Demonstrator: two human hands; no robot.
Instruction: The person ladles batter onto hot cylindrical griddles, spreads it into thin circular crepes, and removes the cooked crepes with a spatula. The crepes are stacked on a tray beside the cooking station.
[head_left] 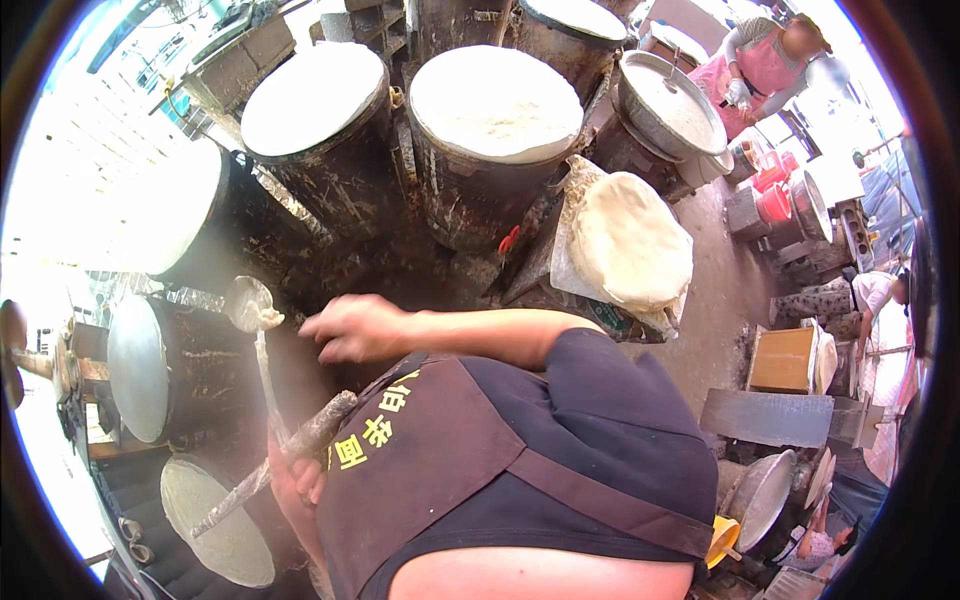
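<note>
My left hand [298, 478] is closed around a thick stick [318, 425] crusted with pale paste. A long-handled ladle [248, 303] rises from the same hand, with a lump of pale, wet dough or batter hanging at its bowl. The stick's lower end crosses in front of a drum [215, 520] with a pale top at the lower left. My right hand [355, 328] reaches out to the right of the ladle, fingers loosely bent and apart, slightly blurred, with nothing visible in it. My torso wears a brown apron [430, 480].
Dark, paste-streaked drums [495, 105] with white contents curve around ahead and left. A rounded pale dough mass [630, 240] lies on plastic sheeting at the right. A wide metal pan [672, 105] stands beyond. A person in a pink apron [760, 65] and others work farther right.
</note>
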